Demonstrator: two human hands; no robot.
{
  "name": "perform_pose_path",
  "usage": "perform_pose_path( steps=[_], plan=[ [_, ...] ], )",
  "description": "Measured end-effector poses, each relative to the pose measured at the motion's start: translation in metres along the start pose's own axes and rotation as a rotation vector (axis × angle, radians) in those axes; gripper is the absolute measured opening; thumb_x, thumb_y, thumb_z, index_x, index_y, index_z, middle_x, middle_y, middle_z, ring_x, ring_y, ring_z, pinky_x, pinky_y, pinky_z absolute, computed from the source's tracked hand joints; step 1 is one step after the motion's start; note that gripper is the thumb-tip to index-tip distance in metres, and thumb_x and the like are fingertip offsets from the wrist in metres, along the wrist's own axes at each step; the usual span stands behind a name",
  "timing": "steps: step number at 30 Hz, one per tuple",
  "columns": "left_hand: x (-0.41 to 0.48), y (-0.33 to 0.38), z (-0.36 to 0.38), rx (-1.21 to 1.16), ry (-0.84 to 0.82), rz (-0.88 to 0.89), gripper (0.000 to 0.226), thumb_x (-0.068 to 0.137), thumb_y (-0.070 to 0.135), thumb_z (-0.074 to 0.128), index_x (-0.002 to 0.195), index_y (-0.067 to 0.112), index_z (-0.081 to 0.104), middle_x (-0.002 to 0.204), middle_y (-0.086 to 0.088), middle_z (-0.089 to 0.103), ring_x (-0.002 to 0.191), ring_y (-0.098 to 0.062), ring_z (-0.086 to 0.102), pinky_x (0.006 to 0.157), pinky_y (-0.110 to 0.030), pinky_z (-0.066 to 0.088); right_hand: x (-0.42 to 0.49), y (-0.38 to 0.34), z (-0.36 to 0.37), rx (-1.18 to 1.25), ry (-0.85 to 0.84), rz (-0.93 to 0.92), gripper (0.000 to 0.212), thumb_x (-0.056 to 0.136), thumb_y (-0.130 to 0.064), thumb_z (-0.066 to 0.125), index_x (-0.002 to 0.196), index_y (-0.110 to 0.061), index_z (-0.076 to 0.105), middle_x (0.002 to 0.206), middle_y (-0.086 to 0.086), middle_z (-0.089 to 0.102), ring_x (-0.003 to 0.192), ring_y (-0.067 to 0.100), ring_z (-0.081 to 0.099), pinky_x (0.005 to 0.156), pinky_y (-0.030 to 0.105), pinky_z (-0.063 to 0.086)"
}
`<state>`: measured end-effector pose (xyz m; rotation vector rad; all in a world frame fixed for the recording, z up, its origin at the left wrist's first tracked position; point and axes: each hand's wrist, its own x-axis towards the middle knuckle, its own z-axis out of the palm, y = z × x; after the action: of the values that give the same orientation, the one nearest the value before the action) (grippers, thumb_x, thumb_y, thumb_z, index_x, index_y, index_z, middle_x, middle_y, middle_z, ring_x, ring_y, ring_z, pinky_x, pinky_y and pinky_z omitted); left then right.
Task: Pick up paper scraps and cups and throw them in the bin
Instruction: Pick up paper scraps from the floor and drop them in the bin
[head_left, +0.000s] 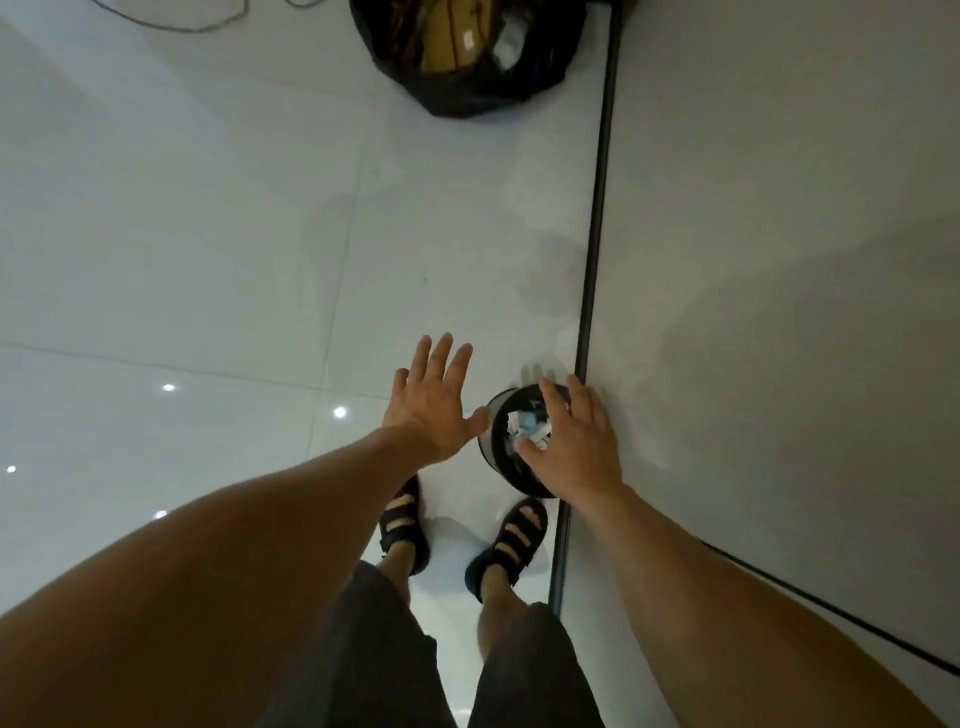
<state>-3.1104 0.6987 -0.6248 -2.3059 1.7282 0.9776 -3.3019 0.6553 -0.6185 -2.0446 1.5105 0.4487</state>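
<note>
The bin (488, 442) is black inside with a silvery-grey wall, and the paper scraps (527, 423) in it are white and pale blue. My sandals (511, 543) are black, my shorts (363, 649) dark grey. The floor (208, 208) is glossy white tile with thin grey joints. The wall (779, 208) is pale grey, its base strip (597, 234) black. The bag (452, 88) is black, the cardboard (447, 41) in it brown.

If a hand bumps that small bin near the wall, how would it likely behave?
Probably light: the bin shows only crumpled paper on top. On the glossy floor it would likely slide rather than tip. Being round, it might roll if toppled.
</note>
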Motion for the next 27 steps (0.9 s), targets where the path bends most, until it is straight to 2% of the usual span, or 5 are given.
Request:
perform_pose_path(
  steps=[5, 12, 20, 27],
  plan=[
    [-0.090, -0.025, -0.067, -0.111, 0.116, -0.135, 0.083, 0.091, 0.062, 0.036, 0.152, 0.027, -0.010, 0.160, 0.000, -0.015, 0.146, -0.024, -0.020, 0.118, -0.049, 0.006, -0.057, -0.067, -0.057, -0.050, 0.014, -0.123, 0.081, 0.091, -0.055, 0.052, 0.155, -0.035, 0.006, 0.164, 0.001, -0.002, 0.150, 0.026, -0.004, 0.119, 0.050, 0.020],
    [-0.220, -0.056, -0.110, -0.271, 0.339, -0.444, 0.081, 0.092, 0.060, 0.037, 0.153, 0.026, -0.005, 0.161, -0.001, -0.008, 0.147, -0.023, -0.015, 0.118, -0.046, 0.008, -0.125, -0.157, -0.077, -0.202, -0.036, -0.472, 0.081, 0.092, -0.055, 0.049, 0.155, -0.035, 0.001, 0.163, 0.000, -0.010, 0.150, 0.024, -0.010, 0.118, 0.047, 0.017],
    [-0.398, -0.081, -0.078, -0.413, 0.506, -0.831, 0.081, 0.091, 0.061, 0.037, 0.153, 0.024, 0.000, 0.162, -0.002, -0.003, 0.148, -0.025, -0.011, 0.117, -0.048, 0.012, -0.209, -0.244, -0.070, -0.483, -0.079, -0.884, 0.081, 0.092, -0.054, 0.050, 0.155, -0.036, 0.002, 0.163, 0.000, -0.009, 0.149, 0.025, -0.010, 0.118, 0.049, 0.016],
    [-0.569, -0.096, -0.012, -0.544, 0.692, -1.155, 0.079, 0.091, 0.061, 0.038, 0.153, 0.024, 0.005, 0.162, -0.001, -0.001, 0.148, -0.025, -0.007, 0.116, -0.049, 0.013, -0.340, -0.333, -0.017, -0.667, -0.064, -1.267, 0.081, 0.092, -0.055, 0.049, 0.154, -0.037, 0.000, 0.163, -0.001, -0.008, 0.150, 0.024, -0.009, 0.117, 0.047, 0.018]
  ],
)
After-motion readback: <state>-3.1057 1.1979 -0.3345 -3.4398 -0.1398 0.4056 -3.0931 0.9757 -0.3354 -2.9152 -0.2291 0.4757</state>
